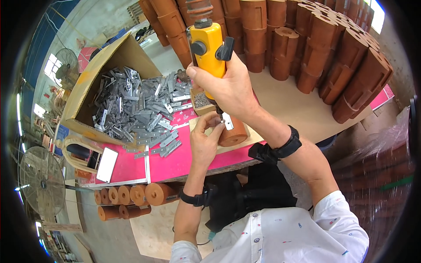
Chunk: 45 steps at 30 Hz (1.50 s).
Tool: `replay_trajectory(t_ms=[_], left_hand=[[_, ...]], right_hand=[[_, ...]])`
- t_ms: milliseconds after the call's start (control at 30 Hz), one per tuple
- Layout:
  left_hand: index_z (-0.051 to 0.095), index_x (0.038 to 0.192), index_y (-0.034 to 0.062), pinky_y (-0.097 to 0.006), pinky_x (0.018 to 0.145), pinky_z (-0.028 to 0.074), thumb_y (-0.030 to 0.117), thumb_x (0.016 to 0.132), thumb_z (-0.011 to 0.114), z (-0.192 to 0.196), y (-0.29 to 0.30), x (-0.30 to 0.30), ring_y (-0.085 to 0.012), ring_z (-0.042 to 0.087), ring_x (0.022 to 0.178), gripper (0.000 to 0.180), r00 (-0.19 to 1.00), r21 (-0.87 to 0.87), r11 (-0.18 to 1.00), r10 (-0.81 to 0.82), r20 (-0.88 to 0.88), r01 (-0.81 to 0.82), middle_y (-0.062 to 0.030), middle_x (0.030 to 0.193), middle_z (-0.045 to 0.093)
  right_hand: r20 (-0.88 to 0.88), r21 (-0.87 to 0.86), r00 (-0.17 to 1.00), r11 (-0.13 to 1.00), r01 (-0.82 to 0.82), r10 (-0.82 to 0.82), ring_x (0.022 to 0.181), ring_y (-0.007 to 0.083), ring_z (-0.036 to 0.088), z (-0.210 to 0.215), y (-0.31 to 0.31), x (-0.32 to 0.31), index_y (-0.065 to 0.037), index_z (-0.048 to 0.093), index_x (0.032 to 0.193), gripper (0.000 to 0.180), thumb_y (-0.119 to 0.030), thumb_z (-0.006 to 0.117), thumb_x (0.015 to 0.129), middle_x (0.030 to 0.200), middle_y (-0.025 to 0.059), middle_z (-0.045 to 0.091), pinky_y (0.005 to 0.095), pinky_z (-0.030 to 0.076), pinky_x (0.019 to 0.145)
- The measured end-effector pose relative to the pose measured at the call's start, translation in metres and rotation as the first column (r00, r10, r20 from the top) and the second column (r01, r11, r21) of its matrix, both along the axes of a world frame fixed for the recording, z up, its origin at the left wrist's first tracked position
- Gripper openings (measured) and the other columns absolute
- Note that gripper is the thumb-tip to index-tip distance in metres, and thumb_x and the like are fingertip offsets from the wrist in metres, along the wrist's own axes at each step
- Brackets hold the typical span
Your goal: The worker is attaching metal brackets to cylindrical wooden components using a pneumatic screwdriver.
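Now, right hand (232, 85): wrapped around a yellow power driver (210, 41) at the upper centre of the frame, its bit (219, 113) pointing down.
Left hand (204, 142): near the centre, thumb and fingertips drawn together right at the bit's end; whether they pinch a screw is too small to tell.
Metal plate (229, 122): just right of those fingertips, on the upper side of a brown cylinder (233, 137) at the frame's centre.
Driving well: best to keep the bit in line with the hole and square to the plate, start slowly, and ease the fingertips clear before full speed.
Steadying: the cylinder rests on a pale board (253, 137); being round, it could roll, so bracing it seems wise.
Small tray (202, 110): just above the left hand, full of tiny metal pieces.
Cardboard box (78, 105): upper left, tipped, with grey plates (142, 105) spilling onto the pink worktop (127, 170).
Phone (107, 164): lower left of the plates, near the worktop's edge.
Cylinder stacks (285, 48): crowding the upper right.
In the way: the right wrist hides part of the cylinder, and a ribbed coil (199, 9) hangs above the driver.
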State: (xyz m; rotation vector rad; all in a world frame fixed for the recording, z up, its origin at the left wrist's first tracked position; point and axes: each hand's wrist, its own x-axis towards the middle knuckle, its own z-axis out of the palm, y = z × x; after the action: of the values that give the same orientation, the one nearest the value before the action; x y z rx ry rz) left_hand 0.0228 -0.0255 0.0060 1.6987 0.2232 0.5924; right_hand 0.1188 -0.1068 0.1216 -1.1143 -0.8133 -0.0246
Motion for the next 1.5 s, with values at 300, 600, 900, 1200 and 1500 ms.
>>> replay_trajectory(t_ms=[300, 600, 900, 1200, 1500], left_hand=[[0.061, 0.112, -0.0001, -0.03, 0.085, 0.048, 0.003, 0.081, 0.069, -0.001, 0.002, 0.0, -0.016, 0.062, 0.095, 0.032, 1.0, 0.021, 1.0, -0.009, -0.005, 0.009, -0.0088, 0.097, 0.068], [0.062, 0.11, -0.0013, -0.03, 0.082, 0.049, 0.003, 0.08, 0.07, -0.001, 0.002, 0.006, -0.0151, 0.062, 0.092, 0.031, 1.0, 0.07, 0.998, 0.006, -0.018, -0.004, -0.0097, 0.096, 0.068], [0.065, 0.105, -0.0008, -0.03, 0.077, 0.05, 0.004, 0.08, 0.07, 0.002, 0.001, 0.011, -0.0155, 0.063, 0.085, 0.026, 0.999, 0.053, 0.999, 0.001, -0.035, 0.001, -0.0096, 0.09, 0.068], [0.067, 0.099, 0.0003, -0.032, 0.078, 0.049, 0.003, 0.077, 0.07, 0.003, 0.003, 0.01, -0.0193, 0.064, 0.085, 0.022, 0.999, 0.191, 0.982, 0.0, -0.039, 0.008, -0.0099, 0.088, 0.067], [0.067, 0.099, 0.001, -0.032, 0.079, 0.049, 0.003, 0.077, 0.07, 0.002, 0.004, 0.011, -0.019, 0.064, 0.085, 0.021, 0.999, 0.192, 0.981, -0.009, -0.036, 0.016, -0.0095, 0.089, 0.066]], right_hand=[[0.018, -0.06, 1.0, 0.998, 0.019, -0.018, 0.079, 0.0156, 0.062, -0.005, 0.0, -0.002, -0.001, 0.05, 0.106, 0.042, -0.021, 0.073, 0.078, 0.087, 0.0092, 0.065, 0.032, 0.05, 0.074], [0.037, -0.062, 0.999, 0.998, 0.029, -0.026, 0.077, 0.0151, 0.062, -0.008, -0.001, 0.002, 0.0, 0.05, 0.104, 0.041, -0.021, 0.073, 0.078, 0.085, 0.009, 0.065, 0.0315, 0.05, 0.072], [0.091, -0.096, 0.991, 0.989, 0.108, -0.1, 0.074, 0.0167, 0.063, -0.013, -0.001, 0.007, 0.0, 0.051, 0.104, 0.04, -0.021, 0.073, 0.079, 0.083, 0.0102, 0.065, 0.032, 0.05, 0.069], [0.121, -0.098, 0.984, 0.985, 0.144, -0.132, 0.075, 0.0211, 0.065, -0.021, 0.002, 0.009, -0.001, 0.051, 0.102, 0.039, -0.022, 0.073, 0.078, 0.082, 0.0125, 0.065, 0.0346, 0.051, 0.07], [0.131, -0.1, 0.981, 0.983, 0.153, -0.14, 0.074, 0.024, 0.065, -0.023, 0.001, 0.01, 0.0, 0.05, 0.1, 0.039, -0.023, 0.073, 0.077, 0.081, 0.0137, 0.064, 0.0358, 0.05, 0.069]])
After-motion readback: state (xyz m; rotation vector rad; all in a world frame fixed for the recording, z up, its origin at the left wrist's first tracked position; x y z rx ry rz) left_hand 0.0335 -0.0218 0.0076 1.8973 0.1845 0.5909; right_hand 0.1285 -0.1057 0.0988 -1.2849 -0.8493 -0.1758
